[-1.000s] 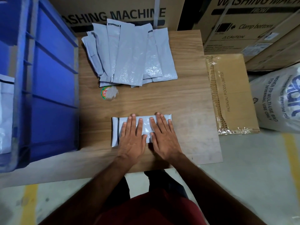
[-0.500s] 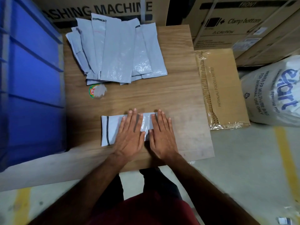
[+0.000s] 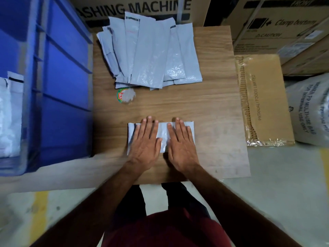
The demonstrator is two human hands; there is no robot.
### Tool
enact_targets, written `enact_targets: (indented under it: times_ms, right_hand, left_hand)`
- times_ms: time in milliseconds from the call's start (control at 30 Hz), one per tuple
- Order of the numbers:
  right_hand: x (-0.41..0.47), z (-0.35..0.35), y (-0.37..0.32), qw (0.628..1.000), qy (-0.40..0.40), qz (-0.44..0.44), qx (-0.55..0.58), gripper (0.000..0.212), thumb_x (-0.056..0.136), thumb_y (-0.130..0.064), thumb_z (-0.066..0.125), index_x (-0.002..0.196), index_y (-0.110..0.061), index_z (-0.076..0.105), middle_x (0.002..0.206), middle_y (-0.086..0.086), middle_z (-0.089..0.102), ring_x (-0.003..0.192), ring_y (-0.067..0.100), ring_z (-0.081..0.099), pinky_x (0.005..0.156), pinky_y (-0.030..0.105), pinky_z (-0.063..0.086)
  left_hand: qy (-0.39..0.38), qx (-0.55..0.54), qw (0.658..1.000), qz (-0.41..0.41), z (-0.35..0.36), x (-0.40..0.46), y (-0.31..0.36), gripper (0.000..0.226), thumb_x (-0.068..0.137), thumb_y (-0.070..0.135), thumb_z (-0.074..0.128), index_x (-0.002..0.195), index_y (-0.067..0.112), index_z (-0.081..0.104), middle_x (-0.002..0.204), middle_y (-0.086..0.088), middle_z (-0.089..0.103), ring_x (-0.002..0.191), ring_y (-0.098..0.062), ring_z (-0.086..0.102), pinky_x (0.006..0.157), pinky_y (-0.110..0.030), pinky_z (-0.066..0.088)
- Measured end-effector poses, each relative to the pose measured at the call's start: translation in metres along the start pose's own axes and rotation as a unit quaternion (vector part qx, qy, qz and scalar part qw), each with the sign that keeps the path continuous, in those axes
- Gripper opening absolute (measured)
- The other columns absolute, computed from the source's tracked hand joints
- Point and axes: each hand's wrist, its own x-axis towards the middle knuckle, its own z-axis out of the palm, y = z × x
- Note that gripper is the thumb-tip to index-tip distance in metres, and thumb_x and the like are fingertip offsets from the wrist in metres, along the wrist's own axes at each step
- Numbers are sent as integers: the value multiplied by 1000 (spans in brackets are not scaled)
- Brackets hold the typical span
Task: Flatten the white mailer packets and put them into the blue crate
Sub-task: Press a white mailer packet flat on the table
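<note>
A white mailer packet [image 3: 162, 135] lay crosswise near the front edge of the wooden worktop [image 3: 213, 107], pinned flat under both palms. The left hand [image 3: 145, 145] covered its left half and the right hand [image 3: 181, 145] its right half, the fingers [image 3: 149, 125] of each straight and slightly spread, pressing down rather than gripping anything. Further back on the worktop, well apart from the hands, a fanned pile of mailers [image 3: 151, 52] overlapped one another, with a small round sticker [image 3: 125, 95] just in front of the pile's left corner. The blue crate [image 3: 58, 82] stood against the worktop's left side, and white packets [image 3: 8, 118] showed inside it at the picture's left edge. To the right of the worktop sat a flattened cardboard box [image 3: 263, 100] wrapped in clear film, and beside that a printed white sack [image 3: 308, 111]. Large cartons [image 3: 277, 24] stood behind.
</note>
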Motion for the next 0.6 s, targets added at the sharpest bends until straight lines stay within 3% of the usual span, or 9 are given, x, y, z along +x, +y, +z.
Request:
enact_targets:
  times_ms: [133,367,500,600]
  right_hand:
    - [7,11,-14,999,-1,-54,-7,61,101,-26,35,160,-14,27,169,17,10,157,29,4,127,48,9]
    - [9,19,-15,998,-19,-47,-31,62,101,-28,32,162,-17,24,170,12,11,158,26,6,127,45,6]
    - [11,14,-26,999,-16,-31,-17,61,100,-25,34,159,-12,29,168,17,15,157,30,10,125,53,14]
    - [13,19,-43,997,-10,-76,-7,64,98,-22,43,160,-13,29,168,17,16,157,30,10,126,51,9]
  left_hand:
    - [10,9,1000,-25,3,-9,-17,65,100,34,29,160,8,24,166,-21,17,155,-36,15,123,-56,19]
    - [-20,-1,999,-44,10,-10,-15,67,99,37,26,160,11,25,168,-15,18,155,-33,18,124,-52,15]
    - [-12,-22,999,-28,-4,-12,-22,65,102,37,26,161,9,20,168,-18,14,155,-33,16,124,-49,17]
    - [2,-33,997,-66,-6,-23,-41,67,100,35,27,161,7,20,167,-20,13,156,-32,13,125,-48,17]
